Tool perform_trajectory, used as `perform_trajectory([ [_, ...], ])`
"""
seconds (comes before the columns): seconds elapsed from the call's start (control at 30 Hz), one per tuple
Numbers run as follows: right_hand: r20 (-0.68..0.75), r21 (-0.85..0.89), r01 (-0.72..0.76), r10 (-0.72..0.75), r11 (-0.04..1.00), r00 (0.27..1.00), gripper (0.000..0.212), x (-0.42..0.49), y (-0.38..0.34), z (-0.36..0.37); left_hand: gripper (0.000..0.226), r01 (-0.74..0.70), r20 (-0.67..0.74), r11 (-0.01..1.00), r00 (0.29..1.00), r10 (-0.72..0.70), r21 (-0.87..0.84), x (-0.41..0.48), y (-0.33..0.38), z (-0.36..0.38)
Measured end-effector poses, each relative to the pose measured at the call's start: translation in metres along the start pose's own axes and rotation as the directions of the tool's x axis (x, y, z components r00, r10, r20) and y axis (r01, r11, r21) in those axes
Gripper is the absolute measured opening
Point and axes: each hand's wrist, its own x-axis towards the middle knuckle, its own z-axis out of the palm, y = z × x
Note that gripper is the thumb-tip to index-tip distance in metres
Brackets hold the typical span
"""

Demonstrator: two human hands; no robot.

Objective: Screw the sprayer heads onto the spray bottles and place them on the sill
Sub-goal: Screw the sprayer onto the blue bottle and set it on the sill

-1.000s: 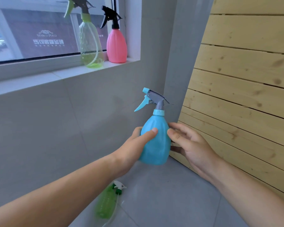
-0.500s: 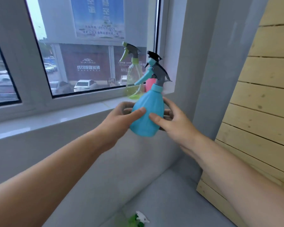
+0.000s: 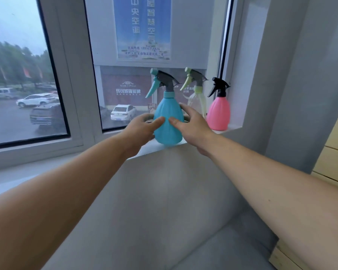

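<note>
A blue spray bottle (image 3: 168, 121) with a grey and teal sprayer head stands upright on the white sill (image 3: 47, 168), near its front edge. My left hand (image 3: 142, 129) wraps its left side and my right hand (image 3: 191, 123) its right side, both thumbs pressed on its front. To its right on the sill stand a clear yellow-green spray bottle (image 3: 196, 100), partly hidden by my right hand, and a pink spray bottle (image 3: 219, 114) with a black head. All three bottles carry their sprayer heads.
The window frame (image 3: 74, 106) and glass rise just behind the sill. A grey wall (image 3: 293, 94) closes the sill's right end, with light wooden boards (image 3: 336, 156) further right. A grey wall face drops below the sill.
Both hands have lifted the blue bottle from low by the floor up and forward onto the sill, left of the yellow-green bottle. The view has tilted up towards the window.
</note>
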Motion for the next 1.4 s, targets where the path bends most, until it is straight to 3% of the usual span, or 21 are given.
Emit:
perform_trajectory([
  [0.33,-0.074,-0.014,-0.026,0.025,1.0,0.997,0.059,0.022,0.023,0.019,0.044,-0.03,-0.055,0.996,0.998,0.035,0.085,0.028,-0.022,-0.002],
  [0.77,-0.132,0.029,-0.023,0.027,0.999,0.991,0.059,0.024,0.032,0.021,0.051,-0.029,-0.006,0.99,1.0,0.03,0.14,0.039,-0.026,0.0],
  [1.0,-0.136,0.008,-0.07,0.07,0.998,0.988,0.078,0.013,0.039,0.013,0.067,0.001,-0.087,0.975,0.996,0.018,0.221,0.028,-0.021,-0.003],
  [1.27,-0.206,0.027,-0.129,0.132,0.991,0.97,0.054,-0.047,0.06,-0.024,0.038,-0.069,-0.159,0.967,0.981,0.11,0.244,-0.045,-0.01,-0.002],
  [1.4,-0.223,0.019,-0.191,0.191,0.981,0.956,0.038,-0.083,0.085,-0.037,0.022,-0.079,0.028,0.989,0.997,0.076,0.127,-0.077,-0.03,0.022],
])
